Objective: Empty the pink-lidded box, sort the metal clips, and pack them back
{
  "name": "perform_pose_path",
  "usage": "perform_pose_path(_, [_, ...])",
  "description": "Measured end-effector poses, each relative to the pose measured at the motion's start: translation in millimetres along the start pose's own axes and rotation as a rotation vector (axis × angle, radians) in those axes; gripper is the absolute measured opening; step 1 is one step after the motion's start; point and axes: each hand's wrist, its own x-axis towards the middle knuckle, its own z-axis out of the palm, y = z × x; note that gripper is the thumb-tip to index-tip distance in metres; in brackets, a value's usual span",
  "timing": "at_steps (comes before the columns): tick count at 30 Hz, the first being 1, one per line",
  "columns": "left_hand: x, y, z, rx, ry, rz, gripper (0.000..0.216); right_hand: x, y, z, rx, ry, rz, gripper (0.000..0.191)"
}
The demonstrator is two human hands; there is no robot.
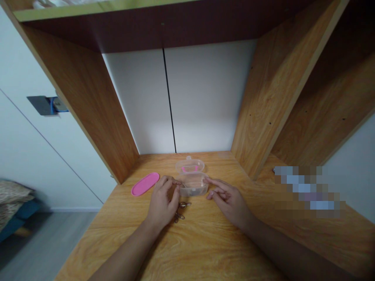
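A clear plastic box (193,191) stands on the wooden desk, its hinged lid (178,167) tipped back and a pink handle (197,168) showing there. My left hand (164,199) is at the box's left end, thumb and forefinger close together in a pinch. Something thin seems to be at those fingertips, too small to name. At the right end, my right hand (230,201) touches the box with its outstretched forefinger, the thumb held apart. Small dark metal pieces, perhaps hair clips (183,205), lie beside my left hand. What the box holds is blurred.
A pink oval tray or lid (145,184) lies left of my left hand. Wooden side panels (263,101) flank the desk (187,249), with a shelf (140,27) overhead. A pixelated object (304,191) rests at the right.
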Motion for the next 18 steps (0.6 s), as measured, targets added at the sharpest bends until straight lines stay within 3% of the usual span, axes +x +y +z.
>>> perform_pose_path(7, [0.5,-3.1,1.6,-0.009,-0.013,-0.041,0.016,-2.6,-6.2,-0.4,-0.144,0.017,-0.130,0.041])
perform_pose_path(12, [0.4,-0.4,2.0,-0.006,-0.028,-0.048,0.015,-2.8,-7.9,-0.8,-0.183,-0.022,-0.119,0.051])
perform_pose_path(18, [0.5,-1.2,5.3,-0.038,-0.056,-0.080,0.002,-2.2,-8.4,0.0,-0.221,0.007,-0.129,0.049])
